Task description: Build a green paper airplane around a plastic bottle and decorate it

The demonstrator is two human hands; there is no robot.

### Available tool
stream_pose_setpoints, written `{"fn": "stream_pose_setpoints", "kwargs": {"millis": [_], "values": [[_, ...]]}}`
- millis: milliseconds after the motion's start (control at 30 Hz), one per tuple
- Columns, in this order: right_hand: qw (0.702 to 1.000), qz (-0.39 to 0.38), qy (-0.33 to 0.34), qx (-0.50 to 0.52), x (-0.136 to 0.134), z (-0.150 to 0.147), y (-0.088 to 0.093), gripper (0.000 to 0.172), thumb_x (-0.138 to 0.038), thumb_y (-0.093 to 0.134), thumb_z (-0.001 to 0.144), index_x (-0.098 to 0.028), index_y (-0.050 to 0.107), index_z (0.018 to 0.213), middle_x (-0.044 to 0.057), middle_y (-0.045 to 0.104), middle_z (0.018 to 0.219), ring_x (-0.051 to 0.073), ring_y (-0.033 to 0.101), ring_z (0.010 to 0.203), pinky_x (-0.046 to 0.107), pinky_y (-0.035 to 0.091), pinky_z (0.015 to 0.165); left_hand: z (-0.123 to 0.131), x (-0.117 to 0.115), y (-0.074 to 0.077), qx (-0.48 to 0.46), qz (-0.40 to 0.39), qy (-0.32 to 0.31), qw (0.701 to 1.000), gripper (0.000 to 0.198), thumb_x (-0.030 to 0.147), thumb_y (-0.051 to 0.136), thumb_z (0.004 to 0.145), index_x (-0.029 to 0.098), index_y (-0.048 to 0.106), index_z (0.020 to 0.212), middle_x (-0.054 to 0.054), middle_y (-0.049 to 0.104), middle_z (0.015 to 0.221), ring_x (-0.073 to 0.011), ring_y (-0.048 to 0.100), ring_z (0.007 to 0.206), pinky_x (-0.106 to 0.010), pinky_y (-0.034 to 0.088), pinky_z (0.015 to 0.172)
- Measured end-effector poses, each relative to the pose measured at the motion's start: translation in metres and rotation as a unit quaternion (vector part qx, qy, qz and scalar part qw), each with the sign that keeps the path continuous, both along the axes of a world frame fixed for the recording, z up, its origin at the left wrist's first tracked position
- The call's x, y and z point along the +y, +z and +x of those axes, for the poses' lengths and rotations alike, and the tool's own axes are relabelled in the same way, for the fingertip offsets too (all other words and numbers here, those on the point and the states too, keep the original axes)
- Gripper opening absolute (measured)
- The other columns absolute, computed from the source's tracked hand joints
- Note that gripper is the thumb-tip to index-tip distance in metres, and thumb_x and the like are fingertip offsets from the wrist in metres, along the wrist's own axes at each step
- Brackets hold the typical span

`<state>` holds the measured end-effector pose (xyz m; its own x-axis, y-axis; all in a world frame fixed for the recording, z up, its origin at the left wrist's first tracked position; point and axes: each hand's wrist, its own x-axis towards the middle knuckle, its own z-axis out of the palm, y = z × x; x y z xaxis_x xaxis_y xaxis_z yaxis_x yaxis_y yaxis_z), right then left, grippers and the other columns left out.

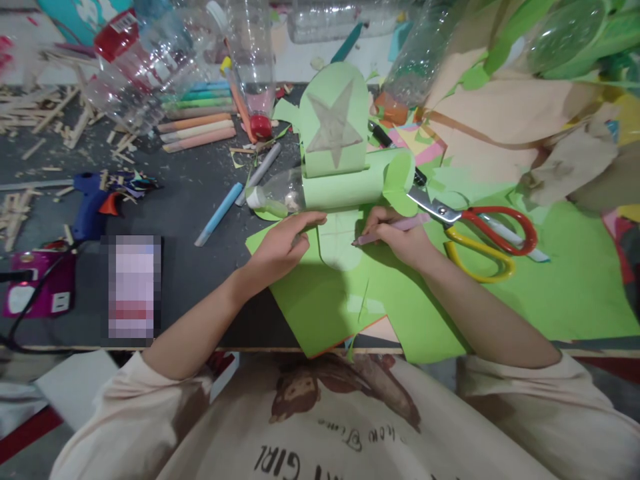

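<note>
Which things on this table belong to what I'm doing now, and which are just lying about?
Likely in the job:
- purple marker, gripped in the right hand
- pale green paper piece, at the marker's tip, near the left hand

Apparently lying about:
- scissors
- glue gun
- blue marker

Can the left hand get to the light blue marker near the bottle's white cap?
Probably yes: the left hand holds no tool, and the light blue marker lies uncovered on the dark tabletop; only the flat corner of the green sheet and tabletop show between them.
</note>
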<state>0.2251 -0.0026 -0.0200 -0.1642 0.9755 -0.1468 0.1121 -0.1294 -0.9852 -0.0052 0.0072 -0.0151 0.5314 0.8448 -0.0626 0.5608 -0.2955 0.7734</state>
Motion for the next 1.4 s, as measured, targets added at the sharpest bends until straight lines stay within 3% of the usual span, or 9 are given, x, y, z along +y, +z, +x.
{"fn": "stream_pose_setpoints", "kwargs": {"millis": [367,533,700,867,1000,1400], "values": [[0.996,-0.033,0.079,-0.005,0.001,0.003,0.003,0.014,-0.024,0.053,0.059,-0.021,0.054,0.045,-0.003,0.051,0.045,0.011,0.045,0.044,0.028,0.040,0.047,0.000,-0.001,-0.001,0.007,-0.002,0.006,1.000,0.048,0.011,0.037,0.085,0.015,0.059,0.127,-0.007,0.069,0.126,-0.0188,0.064,0.119,-0.032,0.051,0.105],[0.995,-0.037,0.089,0.001,0.001,0.005,0.003,0.012,-0.021,0.053,0.058,-0.022,0.054,0.047,-0.003,0.053,0.046,0.012,0.048,0.046,0.028,0.040,0.047,0.000,-0.001,0.000,0.011,-0.001,0.010,1.000,0.047,0.010,0.038,0.085,0.017,0.061,0.125,-0.006,0.070,0.126,-0.0187,0.064,0.118,-0.032,0.052,0.103],[0.998,-0.006,0.058,0.027,0.002,0.008,0.001,0.013,-0.025,0.054,0.066,-0.022,0.054,0.053,-0.002,0.052,0.048,0.012,0.043,0.043,0.027,0.032,0.041,-0.001,0.000,0.000,0.028,0.013,-0.004,1.000,0.045,0.011,0.037,0.085,0.016,0.064,0.122,-0.007,0.070,0.125,-0.0195,0.064,0.117,-0.032,0.051,0.103],[0.998,0.046,0.042,-0.006,-0.003,0.001,-0.001,0.013,-0.032,0.063,0.076,-0.022,0.061,0.068,0.000,0.060,0.065,0.015,0.055,0.061,0.030,0.045,0.057,0.000,0.001,-0.002,0.044,0.025,-0.012,0.999,0.046,0.010,0.036,0.085,0.017,0.066,0.118,-0.006,0.071,0.122,-0.0188,0.065,0.114,-0.031,0.051,0.101],[0.998,0.032,0.051,-0.036,-0.009,-0.005,-0.001,0.023,-0.045,0.070,0.078,-0.022,0.067,0.081,0.003,0.069,0.081,0.017,0.062,0.073,0.029,0.048,0.063,0.001,0.001,-0.002,0.034,0.024,-0.011,0.999,0.046,0.010,0.035,0.084,0.016,0.066,0.118,-0.006,0.071,0.122,-0.0179,0.065,0.115,-0.030,0.049,0.103],[0.991,0.025,0.102,-0.088,-0.009,-0.012,0.002,0.020,-0.038,0.067,0.080,-0.019,0.071,0.083,0.002,0.070,0.075,0.015,0.061,0.064,0.025,0.043,0.056,0.002,0.002,-0.005,0.032,0.014,-0.014,0.999,0.046,0.009,0.036,0.084,0.018,0.066,0.118,-0.005,0.071,0.123,-0.0181,0.063,0.118,-0.032,0.048,0.106]]}}
